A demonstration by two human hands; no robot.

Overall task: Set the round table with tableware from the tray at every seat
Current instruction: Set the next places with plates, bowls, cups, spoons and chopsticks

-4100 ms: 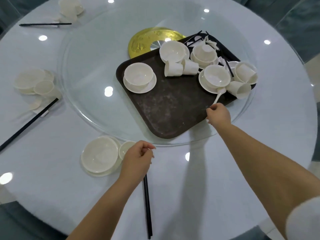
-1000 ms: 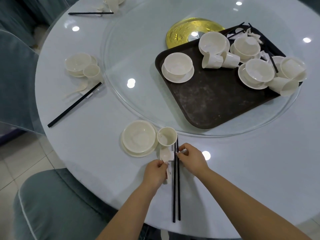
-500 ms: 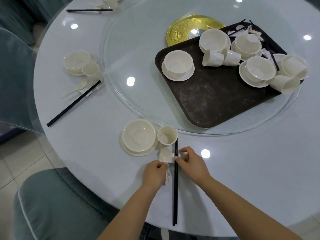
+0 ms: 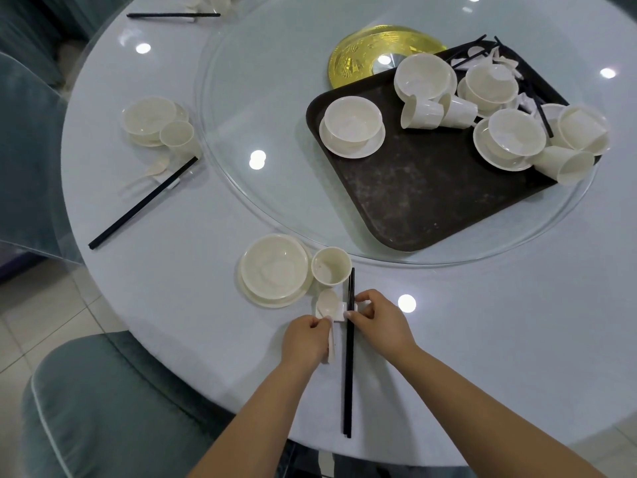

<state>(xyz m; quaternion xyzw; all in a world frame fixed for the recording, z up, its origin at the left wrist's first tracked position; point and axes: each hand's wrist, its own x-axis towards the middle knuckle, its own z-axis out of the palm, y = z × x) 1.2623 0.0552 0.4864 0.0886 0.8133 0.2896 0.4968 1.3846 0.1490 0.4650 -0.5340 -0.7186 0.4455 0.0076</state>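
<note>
— Where are we?

— Finishing the near seat: our left hand (image 4: 305, 339) pinches the spoon (image 4: 326, 302), our right hand (image 4: 377, 319) pinches the rest (image 4: 341, 310) under the chopsticks (image 4: 349, 357).

— Next?

— Let go, then fetch another set from the tray (image 4: 424, 201) on the desk (image 4: 482, 322), probably.

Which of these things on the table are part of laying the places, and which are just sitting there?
Part of the job:
- chopsticks, under the right hand
- spoon, held by the left hand
- cup and plate at this seat
- tray with its remaining bowls and cups

Just sitting there:
- gold disc
- glass turntable
- chair
</note>
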